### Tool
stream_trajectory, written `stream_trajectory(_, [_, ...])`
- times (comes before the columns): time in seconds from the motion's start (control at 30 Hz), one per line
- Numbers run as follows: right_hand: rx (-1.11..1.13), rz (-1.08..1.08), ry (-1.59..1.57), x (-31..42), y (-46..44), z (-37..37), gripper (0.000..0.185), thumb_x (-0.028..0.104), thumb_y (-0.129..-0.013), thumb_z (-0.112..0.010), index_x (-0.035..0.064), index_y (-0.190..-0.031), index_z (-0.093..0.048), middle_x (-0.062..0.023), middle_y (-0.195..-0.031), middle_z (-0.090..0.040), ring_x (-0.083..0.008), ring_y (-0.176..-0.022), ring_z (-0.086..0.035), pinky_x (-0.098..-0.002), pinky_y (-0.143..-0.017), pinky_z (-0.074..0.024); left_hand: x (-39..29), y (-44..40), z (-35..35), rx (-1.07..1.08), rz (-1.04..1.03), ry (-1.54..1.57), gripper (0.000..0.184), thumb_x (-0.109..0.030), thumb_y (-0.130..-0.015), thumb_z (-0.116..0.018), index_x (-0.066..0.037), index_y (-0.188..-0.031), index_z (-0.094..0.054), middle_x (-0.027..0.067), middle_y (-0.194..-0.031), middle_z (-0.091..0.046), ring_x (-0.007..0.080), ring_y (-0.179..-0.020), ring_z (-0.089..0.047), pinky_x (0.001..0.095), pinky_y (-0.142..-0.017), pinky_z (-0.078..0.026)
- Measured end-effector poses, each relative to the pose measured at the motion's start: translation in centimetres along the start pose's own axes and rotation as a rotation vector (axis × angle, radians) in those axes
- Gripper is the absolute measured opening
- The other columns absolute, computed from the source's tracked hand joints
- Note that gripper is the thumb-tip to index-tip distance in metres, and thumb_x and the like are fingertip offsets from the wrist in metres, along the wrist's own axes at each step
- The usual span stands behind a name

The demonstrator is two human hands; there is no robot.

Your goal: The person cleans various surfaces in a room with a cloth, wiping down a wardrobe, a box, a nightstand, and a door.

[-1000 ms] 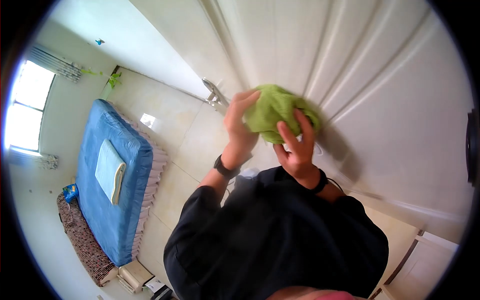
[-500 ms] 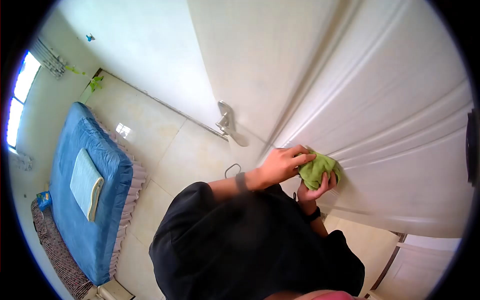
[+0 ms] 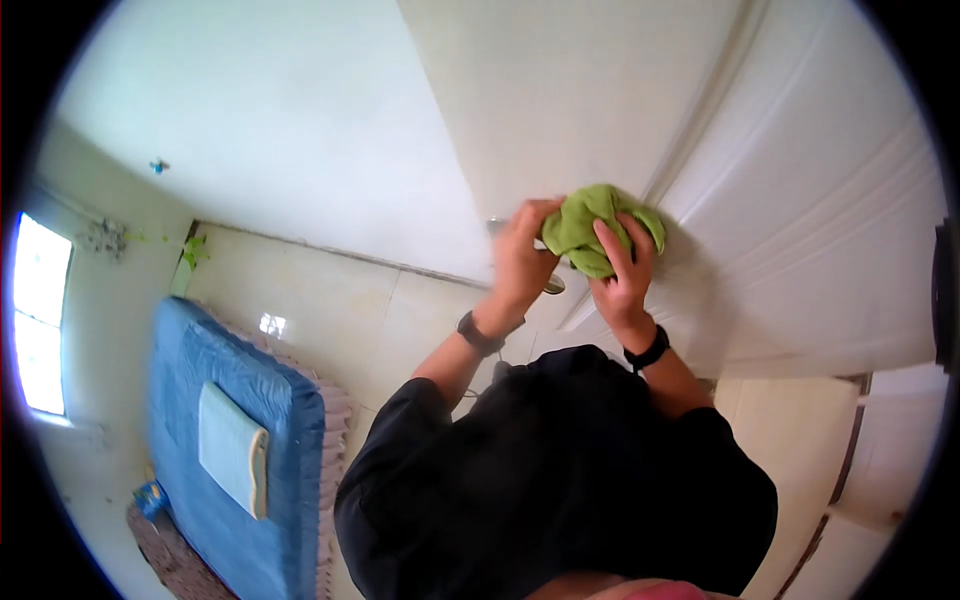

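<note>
the green cloth (image 3: 600, 225) sits bunched at about two o'clock from the middle of the view, in front of the white door (image 3: 800, 270). the left hand (image 3: 522, 262) has its fingers curled onto the cloth's nine o'clock edge; the right hand (image 3: 624, 285) grips from five o'clock, fingers slightly spread over the folds (its thumb is hard to make out). it should handle light, soft and floppy, neither fragile nor likely slippery. a gathered fistful seems the best hold, since loose corners, like that at three o'clock, would flop.
</note>
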State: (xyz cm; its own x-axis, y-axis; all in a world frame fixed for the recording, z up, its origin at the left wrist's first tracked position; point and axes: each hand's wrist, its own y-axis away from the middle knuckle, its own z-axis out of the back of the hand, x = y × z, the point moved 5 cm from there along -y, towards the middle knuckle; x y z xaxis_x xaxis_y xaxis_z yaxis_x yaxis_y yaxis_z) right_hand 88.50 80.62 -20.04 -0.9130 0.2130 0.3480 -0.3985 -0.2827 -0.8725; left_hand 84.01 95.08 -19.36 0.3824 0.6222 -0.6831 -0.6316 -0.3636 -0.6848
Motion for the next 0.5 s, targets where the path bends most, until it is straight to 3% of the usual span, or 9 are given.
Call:
stream_trajectory(0.2, [-0.219,0.138,0.12,3.1,-7.3,4.0,0.056,-0.007,-0.068,-0.067,0.0078,-0.122,-0.061,-0.0173,-0.125,-0.053,-0.0353,-0.11,-0.052,-0.0431,-0.095,-0.0419,-5.7,-5.7,0.1,-0.134,-0.282,0.096,0.055,0.013,-0.062,-0.068,-0.007,-0.112,-0.061,0.0089,-0.1,-0.062,0.0264,-0.081,-0.064,0.033,-0.065,-0.053])
stream_trajectory(0.3, [-0.333,0.133,0.197,2.7,-7.1,6.7,0.058,-0.006,-0.067,-0.073,0.0069,-0.122,-0.058,-0.0163,-0.122,-0.055,-0.033,-0.108,-0.053,-0.041,-0.091,-0.0454,-8.8,-6.4,-1.7,-0.057,-0.345,0.063,0.054,0.008,-0.061,-0.071,-0.008,-0.112,-0.062,0.0058,-0.098,-0.062,0.0235,-0.074,-0.063,0.0321,-0.059,-0.052])
stream_trajectory(0.5, [-0.213,-0.011,0.354,-0.4,-0.3,7.2,0.055,-0.006,-0.065,-0.077,0.0074,-0.117,-0.061,-0.013,-0.115,-0.057,-0.032,-0.101,-0.056,-0.0398,-0.086,-0.0487,-5.3,-1.9,-5.0,0.129,-0.308,-0.041,0.051,0.001,-0.061,-0.073,-0.01,-0.11,-0.064,0.0023,-0.098,-0.061,0.0207,-0.068,-0.062,0.0317,-0.054,-0.05])
